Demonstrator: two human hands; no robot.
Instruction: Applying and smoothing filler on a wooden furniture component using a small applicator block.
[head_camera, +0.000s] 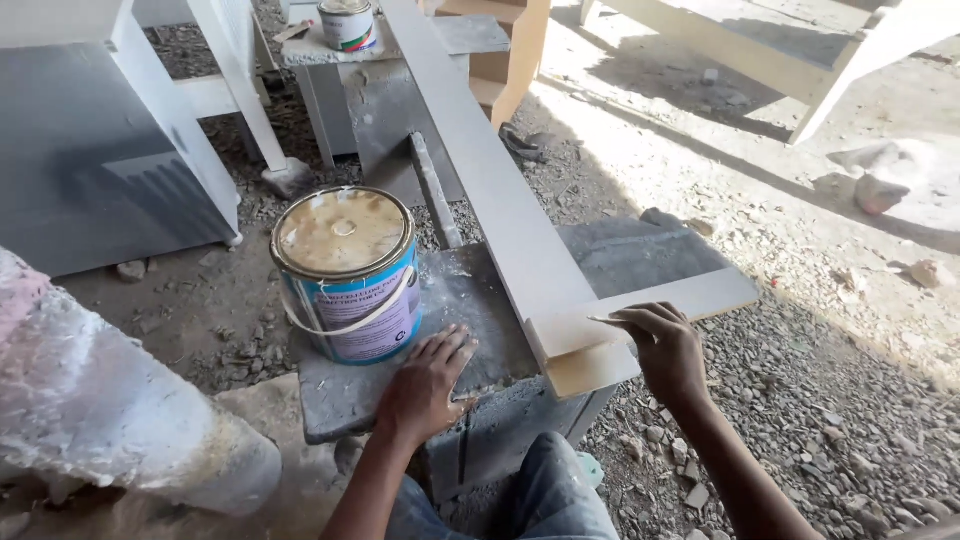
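1. Left hand (425, 385): bare, no glove, ring or watch; pale dust on the fingers.
2. Right hand (662, 350): bare, likewise without glove or jewellery.
3. Forearms: both uncovered, no sleeves visible up to the frame's lower edge.
4. Trousers (545, 500): blue-grey denim, faded, with pale smears of dust or paint over the knee.

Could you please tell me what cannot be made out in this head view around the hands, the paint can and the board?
- Contents of the paint can: its closed lid hides them.
- The thin thing at the right hand: too small to identify against the pale board.
- Slab surface beneath the left hand: the flat palm covers it.
- The second can: cut off by the top edge.
- The board's far end: cut off by the top edge.
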